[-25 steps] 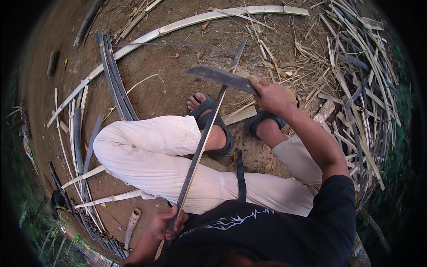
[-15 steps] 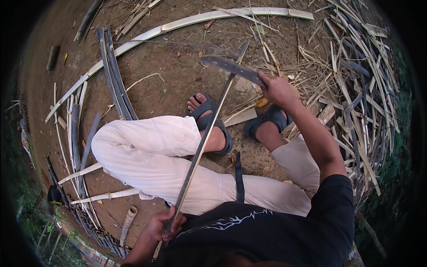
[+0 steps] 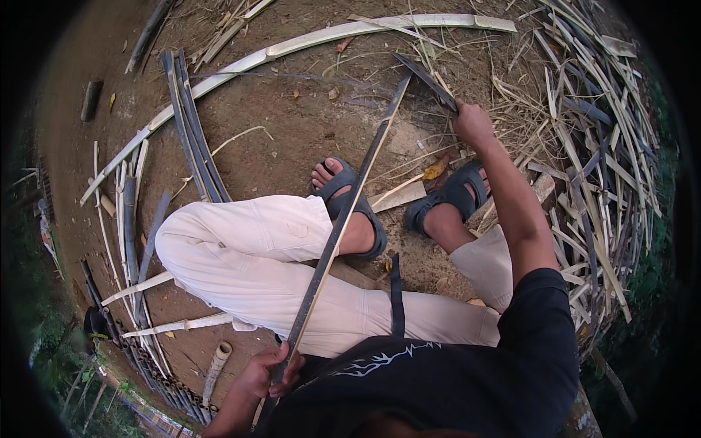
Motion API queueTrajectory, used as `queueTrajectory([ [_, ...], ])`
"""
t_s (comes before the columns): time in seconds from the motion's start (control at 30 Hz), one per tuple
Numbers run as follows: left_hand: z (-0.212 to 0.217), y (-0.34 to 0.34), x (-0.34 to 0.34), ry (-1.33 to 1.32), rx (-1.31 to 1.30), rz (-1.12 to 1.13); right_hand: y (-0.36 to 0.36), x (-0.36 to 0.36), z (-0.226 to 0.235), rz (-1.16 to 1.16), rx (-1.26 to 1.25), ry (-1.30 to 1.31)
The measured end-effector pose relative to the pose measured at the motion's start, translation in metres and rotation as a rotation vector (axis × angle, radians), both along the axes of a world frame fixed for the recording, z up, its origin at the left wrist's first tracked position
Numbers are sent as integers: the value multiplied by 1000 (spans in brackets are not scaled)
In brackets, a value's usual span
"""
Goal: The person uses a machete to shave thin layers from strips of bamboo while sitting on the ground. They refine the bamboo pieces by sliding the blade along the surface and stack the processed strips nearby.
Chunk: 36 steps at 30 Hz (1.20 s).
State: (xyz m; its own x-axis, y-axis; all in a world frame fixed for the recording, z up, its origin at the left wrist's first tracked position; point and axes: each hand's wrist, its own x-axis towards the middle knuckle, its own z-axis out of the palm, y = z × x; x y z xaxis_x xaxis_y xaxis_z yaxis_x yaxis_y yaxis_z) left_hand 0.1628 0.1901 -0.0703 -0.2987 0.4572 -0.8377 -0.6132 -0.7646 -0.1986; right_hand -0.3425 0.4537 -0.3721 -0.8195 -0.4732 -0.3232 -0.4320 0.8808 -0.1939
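Note:
My left hand (image 3: 270, 371) is closed round the near end of a long, dark-skinned bamboo strip (image 3: 319, 276) with a pale cut edge. The strip slants up and away across my legs, past my sandalled foot, to its far end over the dirt. My right hand (image 3: 475, 125), arm stretched forward, grips a machete (image 3: 431, 84) with a dark blade; its handle is hidden in my fingers. The blade lies at the strip's far end, its tip pointing away and to the left. Whether blade and strip touch, I cannot tell.
A heap of split bamboo (image 3: 595, 157) curves along the right side. Pale split bamboo (image 3: 307, 40) arcs across the far ground. Dark bamboo strips (image 3: 193, 128) and a short bamboo piece (image 3: 217, 372) lie at left. Shavings (image 3: 522, 117) litter the ground beyond my right foot.
My right hand has moved the machete away from me and rightward along the strip to its far end, and the blade has turned to point farther away. The left hand keeps its hold.

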Motion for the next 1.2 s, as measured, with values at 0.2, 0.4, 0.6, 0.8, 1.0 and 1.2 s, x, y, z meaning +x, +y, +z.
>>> queueTrajectory([
  [0.2, -3, 11, 15, 31, -288, -272, 17, 42, 25, -86, -30, 50],
  [0.4, 10, 15, 1, 47, -625, -493, 57, 67, 27, -248, 125, 117],
  [0.6, 0, -12, -70, 261, -884, -220, -18, 107, 80, -168, -381, -153],
  [0.8, -4, -48, -194, 580, -1180, 291, -137, 251, 241, -9, -1072, -1318],
  [1.0, 6, -22, -242, 810, -1306, 588, -137, 260, 273, -310, -1307, -753],
  [1.2, 16, -92, -165, 609, -2604, 177, -81, 172, 251, -4, -1041, -28],
])
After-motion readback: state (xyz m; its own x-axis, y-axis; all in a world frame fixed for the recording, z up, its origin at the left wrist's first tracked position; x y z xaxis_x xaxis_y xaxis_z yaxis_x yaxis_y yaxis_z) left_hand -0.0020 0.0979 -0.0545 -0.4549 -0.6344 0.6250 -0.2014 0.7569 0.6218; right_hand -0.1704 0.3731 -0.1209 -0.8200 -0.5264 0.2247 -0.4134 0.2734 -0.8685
